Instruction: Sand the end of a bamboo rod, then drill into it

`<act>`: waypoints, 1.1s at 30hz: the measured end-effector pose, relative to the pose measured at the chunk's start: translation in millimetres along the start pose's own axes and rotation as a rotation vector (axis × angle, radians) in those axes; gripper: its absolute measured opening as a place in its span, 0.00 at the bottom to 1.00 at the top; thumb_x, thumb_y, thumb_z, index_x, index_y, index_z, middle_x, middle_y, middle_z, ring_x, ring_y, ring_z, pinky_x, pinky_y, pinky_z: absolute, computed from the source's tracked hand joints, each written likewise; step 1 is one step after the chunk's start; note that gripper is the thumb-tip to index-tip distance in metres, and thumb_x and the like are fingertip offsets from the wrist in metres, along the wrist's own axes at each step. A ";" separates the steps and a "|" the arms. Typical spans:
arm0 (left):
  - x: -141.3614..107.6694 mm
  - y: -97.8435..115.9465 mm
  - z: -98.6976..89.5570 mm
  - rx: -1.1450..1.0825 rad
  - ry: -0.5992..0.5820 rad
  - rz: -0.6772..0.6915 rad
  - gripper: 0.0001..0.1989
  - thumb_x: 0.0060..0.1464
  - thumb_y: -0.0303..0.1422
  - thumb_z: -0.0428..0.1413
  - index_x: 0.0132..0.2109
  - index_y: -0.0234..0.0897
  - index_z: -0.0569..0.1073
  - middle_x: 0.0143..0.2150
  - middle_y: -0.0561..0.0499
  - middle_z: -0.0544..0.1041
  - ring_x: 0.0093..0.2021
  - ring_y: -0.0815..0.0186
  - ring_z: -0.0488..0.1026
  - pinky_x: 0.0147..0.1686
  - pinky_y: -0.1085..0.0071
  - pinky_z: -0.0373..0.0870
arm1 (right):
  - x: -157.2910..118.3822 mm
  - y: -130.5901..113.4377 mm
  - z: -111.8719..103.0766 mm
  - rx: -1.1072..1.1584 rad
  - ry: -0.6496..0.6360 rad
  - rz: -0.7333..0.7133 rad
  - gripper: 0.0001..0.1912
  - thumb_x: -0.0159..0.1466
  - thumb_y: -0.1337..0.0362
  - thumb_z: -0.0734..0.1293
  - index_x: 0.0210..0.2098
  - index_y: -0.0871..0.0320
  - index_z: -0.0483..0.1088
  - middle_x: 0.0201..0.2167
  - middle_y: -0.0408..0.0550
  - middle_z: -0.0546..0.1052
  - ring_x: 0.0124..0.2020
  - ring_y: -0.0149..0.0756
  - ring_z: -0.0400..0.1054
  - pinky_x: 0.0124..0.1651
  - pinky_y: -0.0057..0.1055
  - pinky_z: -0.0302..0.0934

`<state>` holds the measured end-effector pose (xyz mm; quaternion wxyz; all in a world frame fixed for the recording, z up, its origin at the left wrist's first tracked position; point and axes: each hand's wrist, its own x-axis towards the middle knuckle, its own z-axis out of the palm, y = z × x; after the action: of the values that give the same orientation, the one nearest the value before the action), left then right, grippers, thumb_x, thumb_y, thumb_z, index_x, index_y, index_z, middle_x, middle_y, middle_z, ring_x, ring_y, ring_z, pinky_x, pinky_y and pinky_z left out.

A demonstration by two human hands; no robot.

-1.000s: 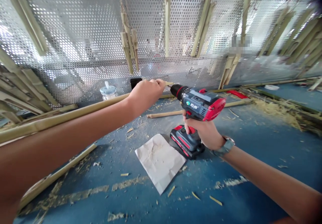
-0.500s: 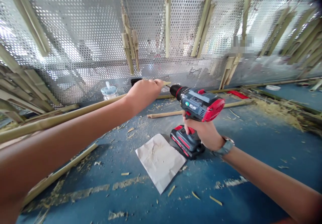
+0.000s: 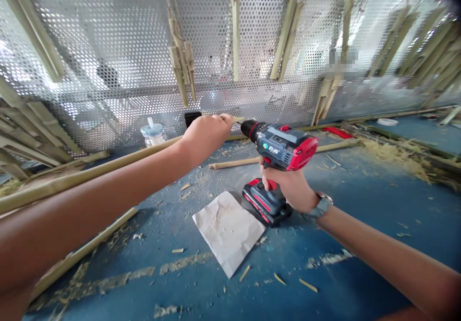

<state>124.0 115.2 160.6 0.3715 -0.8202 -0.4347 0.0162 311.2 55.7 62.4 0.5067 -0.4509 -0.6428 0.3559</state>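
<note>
My right hand [image 3: 288,182] is wrapped round the grip of a cordless drill [image 3: 281,143], grey and black with a red back end. The drill points left, and its battery base is low over the blue tabletop [image 3: 345,244]. My left hand [image 3: 212,131] is closed on a thin piece of bamboo [image 3: 237,118], whose pale tip sticks out to the right. That tip is right at the front of the drill chuck; most of the piece is hidden in my fist. A creased sheet of white paper [image 3: 230,234] lies below, left of the battery.
A bamboo stick [image 3: 234,163] lies behind the drill, and a long pole [image 3: 90,169] runs under my left forearm. A lidded cup [image 3: 153,133] and a black object [image 3: 192,117] stand by the perforated metal screen [image 3: 137,47]. Shavings [image 3: 399,155] are heaped at right.
The view has shifted slightly, moving the background a little left. The drill bit shows less now, and the chuck sits closer to the bamboo tip. Both hands keep their grips.
</note>
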 end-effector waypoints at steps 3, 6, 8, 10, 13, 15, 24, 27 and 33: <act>-4.1 5.1 -6.7 -0.005 0.001 0.008 0.20 0.64 0.19 0.41 0.60 0.24 0.63 0.43 0.37 0.78 0.40 0.56 0.78 0.29 0.69 0.67 | -0.2 0.7 0.2 0.011 0.003 -0.004 0.02 0.53 0.63 0.62 0.26 0.55 0.65 0.15 0.36 0.67 0.18 0.33 0.61 0.33 0.35 0.58; -4.8 5.2 -7.0 -0.009 0.001 0.009 0.19 0.64 0.19 0.41 0.60 0.26 0.63 0.43 0.38 0.78 0.40 0.57 0.78 0.30 0.70 0.66 | -1.1 0.0 1.4 0.025 0.021 0.002 0.02 0.53 0.63 0.62 0.27 0.55 0.65 0.15 0.36 0.66 0.18 0.33 0.60 0.31 0.34 0.57; -3.2 3.0 -2.7 -0.009 0.000 -0.007 0.19 0.64 0.20 0.42 0.60 0.25 0.63 0.43 0.38 0.78 0.40 0.56 0.78 0.30 0.70 0.66 | -1.3 0.3 1.9 0.026 0.030 0.007 0.03 0.54 0.63 0.63 0.28 0.54 0.65 0.14 0.35 0.66 0.18 0.33 0.60 0.31 0.34 0.57; -1.9 1.2 1.4 -0.006 -0.001 -0.027 0.19 0.65 0.20 0.42 0.60 0.24 0.63 0.42 0.38 0.77 0.40 0.56 0.78 0.30 0.69 0.66 | -1.1 1.5 1.7 0.014 0.027 -0.007 0.02 0.55 0.63 0.62 0.28 0.54 0.65 0.14 0.36 0.67 0.19 0.34 0.61 0.33 0.35 0.58; -4.0 2.2 0.5 -0.003 -0.006 -0.029 0.19 0.65 0.20 0.41 0.60 0.24 0.63 0.42 0.37 0.77 0.41 0.56 0.78 0.30 0.70 0.66 | -0.8 2.6 1.1 -0.003 0.015 -0.025 0.02 0.55 0.64 0.62 0.26 0.55 0.65 0.15 0.37 0.67 0.20 0.34 0.62 0.34 0.35 0.58; -7.7 3.9 -4.6 -0.005 -0.010 -0.010 0.19 0.65 0.20 0.41 0.61 0.25 0.63 0.44 0.38 0.77 0.41 0.57 0.78 0.30 0.70 0.66 | -1.4 1.6 1.6 0.002 0.015 -0.010 0.02 0.55 0.64 0.62 0.27 0.54 0.65 0.15 0.37 0.67 0.19 0.33 0.61 0.34 0.35 0.58; -10.0 1.5 -8.1 -0.016 -0.023 -0.008 0.20 0.64 0.19 0.41 0.61 0.24 0.62 0.44 0.37 0.77 0.42 0.56 0.78 0.31 0.69 0.66 | -2.9 -3.6 4.7 0.042 0.029 0.013 0.02 0.54 0.64 0.62 0.29 0.54 0.65 0.14 0.36 0.66 0.18 0.32 0.60 0.31 0.34 0.57; -9.4 3.9 -9.2 -0.034 -0.019 0.007 0.20 0.64 0.19 0.41 0.61 0.25 0.62 0.46 0.36 0.77 0.42 0.56 0.78 0.30 0.69 0.66 | -1.8 -3.7 4.0 0.043 0.020 0.020 0.01 0.53 0.66 0.62 0.27 0.54 0.64 0.14 0.36 0.66 0.18 0.32 0.59 0.32 0.34 0.57; -0.8 -2.8 2.4 -0.083 -0.012 -0.011 0.20 0.65 0.20 0.41 0.62 0.27 0.62 0.46 0.38 0.77 0.43 0.57 0.77 0.33 0.69 0.64 | -0.7 -2.2 4.3 0.064 0.036 0.005 0.01 0.53 0.65 0.62 0.28 0.54 0.65 0.14 0.36 0.64 0.18 0.33 0.59 0.29 0.33 0.57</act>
<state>120.6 117.0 160.3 0.3344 -0.8325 -0.4416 0.0011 306.6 54.3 63.1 0.5316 -0.4423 -0.6208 0.3693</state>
